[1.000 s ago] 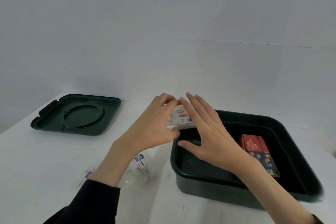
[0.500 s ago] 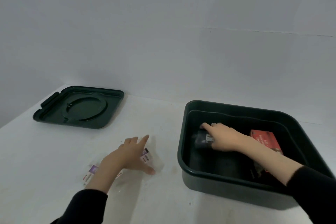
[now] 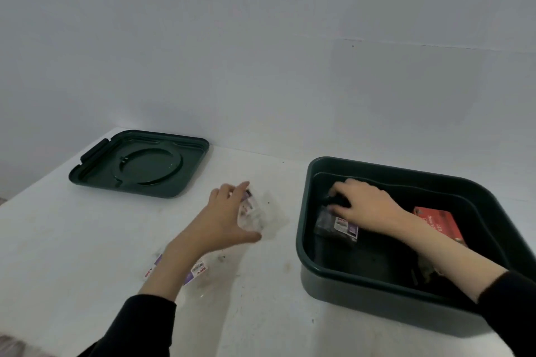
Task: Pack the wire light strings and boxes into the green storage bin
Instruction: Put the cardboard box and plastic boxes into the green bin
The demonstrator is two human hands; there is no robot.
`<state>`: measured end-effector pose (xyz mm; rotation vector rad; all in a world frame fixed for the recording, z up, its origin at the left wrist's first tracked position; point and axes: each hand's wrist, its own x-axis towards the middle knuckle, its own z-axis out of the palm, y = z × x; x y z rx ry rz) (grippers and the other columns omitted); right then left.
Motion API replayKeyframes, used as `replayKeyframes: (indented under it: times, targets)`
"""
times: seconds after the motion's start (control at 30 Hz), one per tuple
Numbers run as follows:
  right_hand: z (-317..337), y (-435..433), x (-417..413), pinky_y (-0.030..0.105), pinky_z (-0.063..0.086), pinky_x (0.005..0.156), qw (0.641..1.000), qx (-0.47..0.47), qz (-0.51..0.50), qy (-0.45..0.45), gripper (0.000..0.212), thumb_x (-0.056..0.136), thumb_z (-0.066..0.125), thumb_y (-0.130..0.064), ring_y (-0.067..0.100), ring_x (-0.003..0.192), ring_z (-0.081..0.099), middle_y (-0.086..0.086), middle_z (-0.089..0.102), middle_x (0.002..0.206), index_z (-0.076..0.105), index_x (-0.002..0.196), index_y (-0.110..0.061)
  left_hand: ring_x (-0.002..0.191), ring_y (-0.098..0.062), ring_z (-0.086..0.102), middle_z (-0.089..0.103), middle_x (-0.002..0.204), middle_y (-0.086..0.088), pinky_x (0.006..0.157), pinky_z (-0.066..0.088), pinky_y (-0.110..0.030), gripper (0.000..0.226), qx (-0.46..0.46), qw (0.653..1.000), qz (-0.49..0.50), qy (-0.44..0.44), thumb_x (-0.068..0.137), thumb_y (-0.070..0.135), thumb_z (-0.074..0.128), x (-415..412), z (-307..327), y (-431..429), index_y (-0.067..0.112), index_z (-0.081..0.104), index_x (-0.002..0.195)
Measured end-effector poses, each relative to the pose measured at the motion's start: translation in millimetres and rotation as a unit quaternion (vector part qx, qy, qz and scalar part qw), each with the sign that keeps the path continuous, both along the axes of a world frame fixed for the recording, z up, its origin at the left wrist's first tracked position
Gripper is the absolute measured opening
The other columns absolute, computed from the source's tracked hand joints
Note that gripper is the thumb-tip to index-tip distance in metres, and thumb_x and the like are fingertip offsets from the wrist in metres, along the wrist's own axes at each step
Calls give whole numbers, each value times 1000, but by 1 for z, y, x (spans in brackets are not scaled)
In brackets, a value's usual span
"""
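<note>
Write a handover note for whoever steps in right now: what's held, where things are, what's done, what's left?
Left grip: open, spread over a clear light-string packet on the table, not yet holding it.
Right grip: inside the green bin, on a dark packet; unclear whether it grips.
Done: that packet and a red box are in the bin.
Left: the clear packet, more packets under the left forearm, perhaps the lid, lying apart on the table.
</note>
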<state>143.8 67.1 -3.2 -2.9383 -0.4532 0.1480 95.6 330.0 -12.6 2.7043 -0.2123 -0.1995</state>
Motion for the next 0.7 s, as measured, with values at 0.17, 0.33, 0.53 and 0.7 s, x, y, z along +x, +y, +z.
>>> replayKeyframes:
  times: [0.17,0.33,0.53,0.7]
  targets:
    - [59,20,-35,36,56,80,831,528,-58,165,36,89,59,-31,20,86,67,9,66,102,54,124,-21,124,-9,20,29,139,4,96,18,-13,102,-41,980,-45,-191,69,44,74,-5,59,-34,28,10,148]
    - [79,14,-61,38,57,82,682,686,-42,251,35,90,55,-10,29,99,67,16,69,111,54,124,-8,135,-8,13,11,152,6,101,20,-14,106,-173,952,-114,-225,71,38,77,-17,81,-82,42,-2,143]
    - [65,-15,-73,43,51,93,537,808,-114,214,52,78,56,-7,32,105,63,18,65,119,49,129,-3,118,6,46,45,134,17,102,42,-20,78,-368,921,-67,-106,78,21,73,-18,67,-114,35,29,142]
    - [50,-29,-82,47,44,102,544,802,-147,197,53,78,61,-9,37,119,55,18,63,121,49,130,-3,122,4,42,45,127,22,103,36,-19,65,-339,927,-106,-122,87,36,60,-22,57,-143,33,27,144]
